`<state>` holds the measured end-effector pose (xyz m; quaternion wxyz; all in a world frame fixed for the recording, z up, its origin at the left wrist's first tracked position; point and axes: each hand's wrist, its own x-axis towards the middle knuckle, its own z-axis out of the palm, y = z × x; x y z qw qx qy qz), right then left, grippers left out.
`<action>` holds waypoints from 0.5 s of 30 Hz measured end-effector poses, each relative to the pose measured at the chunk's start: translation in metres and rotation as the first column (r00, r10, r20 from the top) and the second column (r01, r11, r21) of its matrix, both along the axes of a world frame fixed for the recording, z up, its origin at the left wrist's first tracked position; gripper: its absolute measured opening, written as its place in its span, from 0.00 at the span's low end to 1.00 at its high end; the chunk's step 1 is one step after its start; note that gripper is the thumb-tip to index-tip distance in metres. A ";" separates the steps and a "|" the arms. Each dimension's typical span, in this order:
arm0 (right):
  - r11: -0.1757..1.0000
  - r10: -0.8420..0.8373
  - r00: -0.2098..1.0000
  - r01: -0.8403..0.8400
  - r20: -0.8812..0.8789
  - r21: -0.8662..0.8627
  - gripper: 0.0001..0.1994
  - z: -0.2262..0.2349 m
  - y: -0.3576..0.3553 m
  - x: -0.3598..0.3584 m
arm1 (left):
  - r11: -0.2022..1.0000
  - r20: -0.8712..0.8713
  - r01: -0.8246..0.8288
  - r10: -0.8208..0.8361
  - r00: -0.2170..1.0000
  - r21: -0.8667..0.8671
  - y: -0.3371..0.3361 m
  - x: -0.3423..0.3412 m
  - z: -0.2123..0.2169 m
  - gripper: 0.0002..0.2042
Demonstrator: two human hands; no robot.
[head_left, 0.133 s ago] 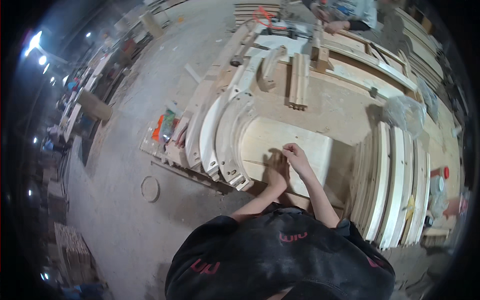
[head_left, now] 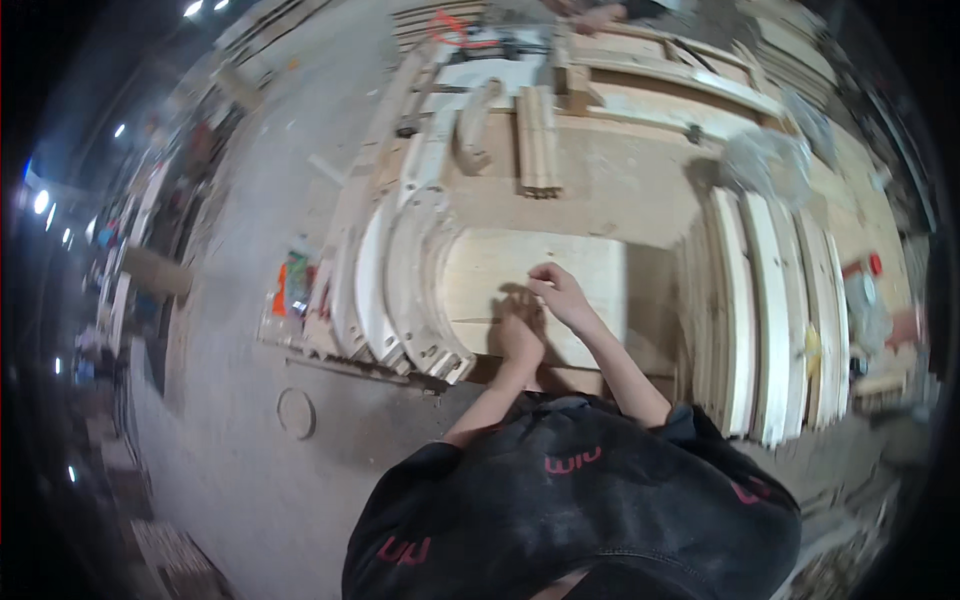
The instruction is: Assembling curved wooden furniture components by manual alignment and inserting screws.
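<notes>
A pale flat wooden board (head_left: 590,255) lies before me on the workbench. My left hand (head_left: 522,342) is low over its near part; the fingers point away from me and are dim and smeared in shadow. Just right of it and a little higher is my right hand (head_left: 560,295), its fingers curled together in a pinch above the board. Whatever they may hold is too small to make out. To the left of the board stand curved wooden pieces (head_left: 408,285) with holes in their near ends.
Long curved wooden slats (head_left: 765,310) stand stacked at right. Further back are a bundle of wooden strips (head_left: 538,140), a clear plastic bag (head_left: 765,160) and a wooden frame (head_left: 680,75), with another person's hand (head_left: 600,17) at it. A red-capped bottle (head_left: 862,275) stands far right.
The whole view has swung, so the bench and its pieces sit further left and higher in the picture. Relative to the board, my hands have hardly moved.
</notes>
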<state>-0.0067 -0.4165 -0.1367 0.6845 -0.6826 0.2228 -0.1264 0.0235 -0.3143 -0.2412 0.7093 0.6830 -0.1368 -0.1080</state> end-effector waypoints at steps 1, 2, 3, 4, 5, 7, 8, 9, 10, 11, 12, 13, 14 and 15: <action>0.999 -0.025 1.000 0.025 0.001 -0.040 0.11 -0.002 -0.002 0.002 | 0.971 0.274 0.061 -0.125 0.954 0.232 0.007 0.016 -0.024 0.16; 0.996 -0.042 0.999 0.042 0.000 -0.079 0.12 -0.008 -0.010 0.002 | 0.780 0.444 -0.107 -0.232 0.866 0.616 0.005 0.009 0.018 0.13; 0.995 -0.070 0.998 0.069 -0.007 -0.075 0.12 0.002 -0.011 -0.002 | 0.693 0.477 -0.151 -0.305 0.825 0.705 0.005 0.002 0.063 0.13; 0.995 -0.073 0.997 0.072 -0.009 -0.076 0.12 0.013 -0.006 -0.003 | 0.725 0.492 -0.145 -0.293 0.820 0.673 0.011 0.009 0.058 0.13; 0.991 -0.113 0.993 0.111 -0.019 -0.078 0.12 0.016 -0.005 -0.005 | 0.758 0.504 -0.130 -0.285 0.815 0.639 0.013 0.013 0.052 0.14; 0.989 -0.099 0.995 0.097 -0.009 -0.108 0.12 0.017 -0.005 -0.010 | 0.786 0.595 -0.154 -0.307 0.743 0.598 0.010 0.014 0.055 0.14; 0.987 -0.123 0.992 0.120 -0.014 -0.108 0.12 0.019 -0.004 -0.013 | 0.776 0.569 -0.102 -0.360 0.739 0.623 0.012 0.016 0.055 0.18; 0.987 -0.131 0.991 0.128 -0.016 -0.100 0.13 0.022 -0.002 -0.017 | 0.777 0.565 -0.082 -0.376 0.735 0.624 0.013 0.015 0.055 0.18; 0.987 -0.137 0.990 0.134 -0.019 -0.091 0.14 0.026 0.000 -0.022 | 0.774 0.555 -0.070 -0.384 0.738 0.629 0.014 0.014 0.056 0.18; 0.985 -0.149 0.988 0.147 -0.025 -0.092 0.14 0.030 0.001 -0.026 | 0.772 0.545 -0.063 -0.385 0.744 0.632 0.014 0.012 0.059 0.18; 0.986 -0.148 0.988 0.143 -0.049 -0.087 0.14 0.035 0.002 -0.031 | 0.769 0.513 -0.050 -0.376 0.772 0.637 0.015 0.008 0.069 0.18; 0.987 -0.145 0.987 0.139 -0.073 -0.081 0.15 0.037 0.004 -0.034 | 0.769 0.507 -0.037 -0.385 0.771 0.639 0.016 0.007 0.069 0.18; 0.986 -0.153 0.985 0.147 -0.080 -0.083 0.15 0.035 0.004 -0.037 | 0.812 0.521 -0.012 -0.363 0.773 0.583 0.016 0.008 0.071 0.17; 0.982 -0.159 0.985 0.150 -0.069 -0.119 0.15 0.031 0.005 -0.039 | 0.851 0.532 0.012 -0.339 0.776 0.525 0.016 0.007 0.074 0.17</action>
